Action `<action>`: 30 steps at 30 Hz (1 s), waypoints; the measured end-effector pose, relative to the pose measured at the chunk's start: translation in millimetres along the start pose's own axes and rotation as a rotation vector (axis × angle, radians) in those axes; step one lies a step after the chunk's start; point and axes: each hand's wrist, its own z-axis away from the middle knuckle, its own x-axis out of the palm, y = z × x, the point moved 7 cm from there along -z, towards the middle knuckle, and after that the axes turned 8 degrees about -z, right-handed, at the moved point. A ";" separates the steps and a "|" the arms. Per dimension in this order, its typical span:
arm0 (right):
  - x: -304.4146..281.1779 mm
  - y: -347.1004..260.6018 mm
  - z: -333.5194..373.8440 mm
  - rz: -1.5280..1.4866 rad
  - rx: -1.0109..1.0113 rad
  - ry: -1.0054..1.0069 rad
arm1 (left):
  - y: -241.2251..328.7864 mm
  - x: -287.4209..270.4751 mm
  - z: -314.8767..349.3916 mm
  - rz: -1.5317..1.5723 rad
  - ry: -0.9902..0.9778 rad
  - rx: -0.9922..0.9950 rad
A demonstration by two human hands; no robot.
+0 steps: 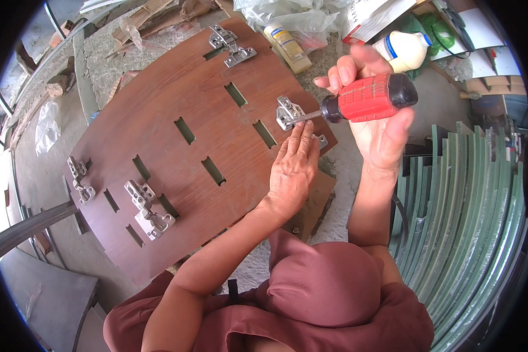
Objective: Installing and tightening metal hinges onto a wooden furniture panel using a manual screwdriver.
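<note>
My right hand (376, 138) holds a screwdriver (366, 98) with a red, black-ended handle; its fingers are partly spread around the handle. The metal shaft points left and reaches a silver cabinet hinge (288, 111) near the right end of a brown wood-grain board (170, 170). My left hand (293, 167) lies with its fingers stretched out, their tips at the shaft and hinge. They partly cover the hinge's lower part, so the screwdriver tip is hard to make out. Other hinges sit at the far edge (232, 46), the left end (80, 179) and the near left (149, 210).
Several rectangular slots (185, 130) pierce the board. Beyond it lie a cream bottle (287, 49), a white jug (405, 50) and clear plastic bags (293, 14). Greenish glass sheets (452, 205) stand packed on the right. Maroon cloth (325, 284) fills the lower middle.
</note>
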 end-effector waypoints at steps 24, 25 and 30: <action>-3.7 -14.4 2.4 0.145 -0.129 0.104 | -0.5 2.2 -0.5 -0.024 0.000 -0.008; -7.1 -14.3 2.4 0.144 -0.157 0.070 | 0.3 1.8 -0.8 -0.026 0.007 0.000; 2.8 -14.0 -1.7 -0.068 -0.097 -0.063 | 0.0 0.3 0.0 -0.026 0.005 0.006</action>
